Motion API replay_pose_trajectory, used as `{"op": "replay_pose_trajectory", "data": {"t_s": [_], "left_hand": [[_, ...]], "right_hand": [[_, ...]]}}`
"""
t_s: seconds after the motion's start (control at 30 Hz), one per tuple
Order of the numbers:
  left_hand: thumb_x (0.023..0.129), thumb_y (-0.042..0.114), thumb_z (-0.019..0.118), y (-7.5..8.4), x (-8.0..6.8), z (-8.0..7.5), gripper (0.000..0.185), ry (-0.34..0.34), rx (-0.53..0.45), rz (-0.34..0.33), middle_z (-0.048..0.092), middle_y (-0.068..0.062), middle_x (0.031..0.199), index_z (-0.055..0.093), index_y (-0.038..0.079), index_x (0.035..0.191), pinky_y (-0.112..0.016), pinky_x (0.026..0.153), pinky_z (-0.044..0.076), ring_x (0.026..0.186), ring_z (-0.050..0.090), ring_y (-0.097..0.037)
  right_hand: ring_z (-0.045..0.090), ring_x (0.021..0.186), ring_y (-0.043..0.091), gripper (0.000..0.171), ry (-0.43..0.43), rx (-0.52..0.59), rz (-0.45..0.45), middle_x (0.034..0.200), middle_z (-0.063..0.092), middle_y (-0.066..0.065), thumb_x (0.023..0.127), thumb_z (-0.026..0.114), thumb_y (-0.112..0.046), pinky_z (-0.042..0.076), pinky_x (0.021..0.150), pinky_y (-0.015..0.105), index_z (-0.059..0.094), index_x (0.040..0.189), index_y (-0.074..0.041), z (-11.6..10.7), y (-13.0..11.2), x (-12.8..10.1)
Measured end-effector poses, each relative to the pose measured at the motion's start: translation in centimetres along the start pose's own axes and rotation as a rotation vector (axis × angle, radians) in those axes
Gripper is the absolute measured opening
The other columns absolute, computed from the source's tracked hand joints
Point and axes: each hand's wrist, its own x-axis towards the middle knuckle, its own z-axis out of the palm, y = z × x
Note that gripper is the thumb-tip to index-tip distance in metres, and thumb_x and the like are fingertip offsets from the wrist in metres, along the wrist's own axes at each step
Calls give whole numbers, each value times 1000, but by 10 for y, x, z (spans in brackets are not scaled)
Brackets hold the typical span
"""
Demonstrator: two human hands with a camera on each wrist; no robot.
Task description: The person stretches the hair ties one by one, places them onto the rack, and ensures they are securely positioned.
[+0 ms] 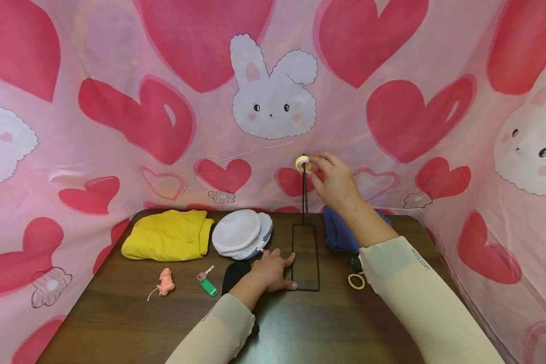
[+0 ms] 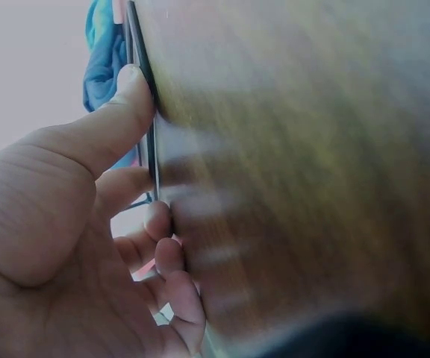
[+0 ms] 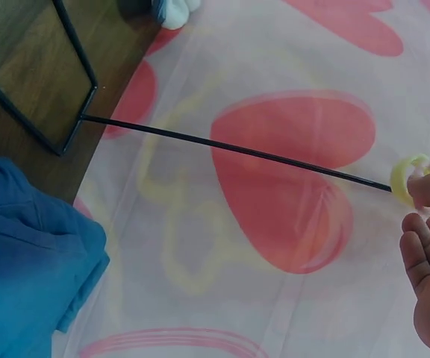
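Note:
A black wire stand (image 1: 304, 202) has a flat rectangular base on the table and a tall thin rod rising from its far end. With thumb and fingertips, my right hand (image 1: 336, 182) pinches a yellow and pale pink ring (image 1: 302, 163) at the top of the rod. The right wrist view shows the ring (image 3: 400, 181) at the rod's end; whether the rod passes through it I cannot tell. My left hand (image 1: 270, 270) rests at the base's left side, thumb and forefinger touching the wire. In the left wrist view, its other fingertips (image 2: 169, 255) touch the tabletop.
Along the table's back lie folded yellow cloth (image 1: 168, 235), a round white zipped item (image 1: 236, 232) and blue cloth (image 1: 338, 230). A pink mouse-like toy (image 1: 166, 282), a key with green tag (image 1: 208, 287) and black material (image 1: 233, 275) lie left; another yellow ring (image 1: 356, 281) lies right.

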Motion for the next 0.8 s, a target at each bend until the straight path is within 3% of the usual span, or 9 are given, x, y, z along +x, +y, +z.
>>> {"op": "replay_pose_trajectory", "data": {"t_s": [0.13, 0.43, 0.8], "left_hand": [[79, 65, 80, 0, 0, 0, 90, 2, 5, 2, 53, -7, 128, 44, 38, 158, -55, 88, 49, 115, 48, -28], [80, 64, 80, 0, -1, -1, 89, 3, 9, 10, 53, -9, 130, 45, 37, 158, -59, 90, 48, 115, 47, -29], [81, 63, 80, 1, 0, 1, 89, -1, 9, 5, 52, -8, 130, 44, 37, 158, -59, 90, 48, 116, 47, -28]], "right_hand": [[63, 119, 38, 41, -30, 1, 43, 129, 65, 21, 88, 79, -10, 49, 103, 50, 70, 126, 2, -4, 1, -7], [70, 89, 32, 42, -4, 87, 61, 115, 69, 18, 85, 84, -6, 56, 84, 50, 71, 124, 1, -15, 3, -42], [72, 91, 25, 44, -20, 134, 48, 115, 73, 10, 83, 87, -11, 58, 83, 48, 72, 123, -6, -28, 6, -95]]}}
